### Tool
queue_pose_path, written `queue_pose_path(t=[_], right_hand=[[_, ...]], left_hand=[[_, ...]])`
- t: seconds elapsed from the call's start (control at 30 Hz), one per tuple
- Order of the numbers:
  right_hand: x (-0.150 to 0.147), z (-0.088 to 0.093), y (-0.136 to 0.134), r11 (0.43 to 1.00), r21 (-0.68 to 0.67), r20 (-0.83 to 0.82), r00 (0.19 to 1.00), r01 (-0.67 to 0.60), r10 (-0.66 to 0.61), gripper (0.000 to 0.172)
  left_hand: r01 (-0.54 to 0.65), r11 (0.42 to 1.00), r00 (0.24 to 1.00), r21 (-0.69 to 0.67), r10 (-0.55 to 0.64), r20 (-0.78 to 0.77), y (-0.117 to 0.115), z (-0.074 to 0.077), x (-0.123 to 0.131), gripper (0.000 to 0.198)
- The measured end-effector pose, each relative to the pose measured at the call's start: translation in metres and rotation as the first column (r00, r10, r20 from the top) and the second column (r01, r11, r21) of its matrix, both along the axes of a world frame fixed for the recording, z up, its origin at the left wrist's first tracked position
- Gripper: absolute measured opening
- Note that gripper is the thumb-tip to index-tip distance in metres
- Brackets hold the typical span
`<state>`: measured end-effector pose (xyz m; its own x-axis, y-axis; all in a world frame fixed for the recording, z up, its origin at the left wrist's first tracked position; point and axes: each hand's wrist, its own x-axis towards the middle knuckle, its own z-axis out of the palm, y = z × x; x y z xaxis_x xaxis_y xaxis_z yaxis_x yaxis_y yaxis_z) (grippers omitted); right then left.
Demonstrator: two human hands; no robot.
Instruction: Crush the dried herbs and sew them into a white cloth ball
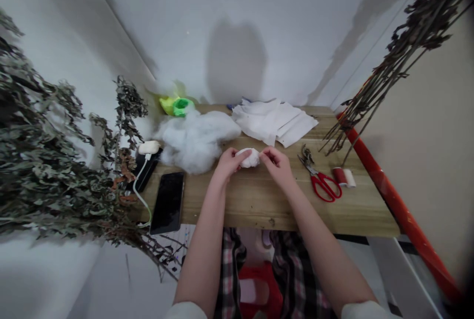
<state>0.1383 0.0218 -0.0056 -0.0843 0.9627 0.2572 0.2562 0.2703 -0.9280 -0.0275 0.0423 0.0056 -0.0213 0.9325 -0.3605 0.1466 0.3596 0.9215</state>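
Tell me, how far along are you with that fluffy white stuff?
One small ball of white stuffing already sits apart from the big fluffy pile. In hand: your left hand and right hand are both holding that ball. Left: the pile, the stack of white sheets, the red-handled scissors and the spool of red thread all lie away from your hands.
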Motion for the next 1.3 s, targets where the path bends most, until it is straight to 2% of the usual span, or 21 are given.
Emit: queue_pose_path(t=[0.13,0.3,0.6,0.83,0.93,1.07,1.3], right_hand=[[-0.003,0.004,-0.004,1.000,0.013,0.077,0.997,-0.017,0.016,0.025],[-0.006,0.003,-0.006,0.998,0.002,0.102,0.993,-0.055,0.054,0.024],[-0.011,-0.006,-0.003,0.994,-0.024,0.092,0.989,-0.110,0.112,0.022],[-0.010,-0.007,-0.002,0.990,-0.027,0.112,0.984,-0.137,0.139,0.020],[-0.011,-0.005,-0.003,0.987,-0.013,0.140,0.977,-0.159,0.159,0.019],[-0.013,-0.003,-0.006,0.984,-0.001,0.166,0.970,-0.179,0.176,0.020],[-0.011,-0.003,-0.006,0.990,0.020,0.179,0.974,-0.142,0.137,0.021]], left_hand=[[-0.107,0.994,0.994,0.038,0.106,0.029,0.001,0.001,0.003,0.037],[-0.174,0.985,0.974,-0.015,0.174,0.145,0.002,0.005,0.005,0.036],[-0.169,0.983,0.933,-0.066,0.181,0.312,0.001,0.006,0.009,0.034],[-0.019,0.994,0.889,-0.104,0.065,0.453,0.000,0.005,0.009,0.026],[-0.004,0.994,0.903,-0.110,0.051,0.428,0.000,0.003,0.010,0.033],[-0.040,0.995,0.919,-0.092,0.073,0.387,0.000,0.002,0.012,0.042],[-0.075,0.996,0.899,-0.051,0.090,0.429,0.000,0.004,0.011,0.042]])
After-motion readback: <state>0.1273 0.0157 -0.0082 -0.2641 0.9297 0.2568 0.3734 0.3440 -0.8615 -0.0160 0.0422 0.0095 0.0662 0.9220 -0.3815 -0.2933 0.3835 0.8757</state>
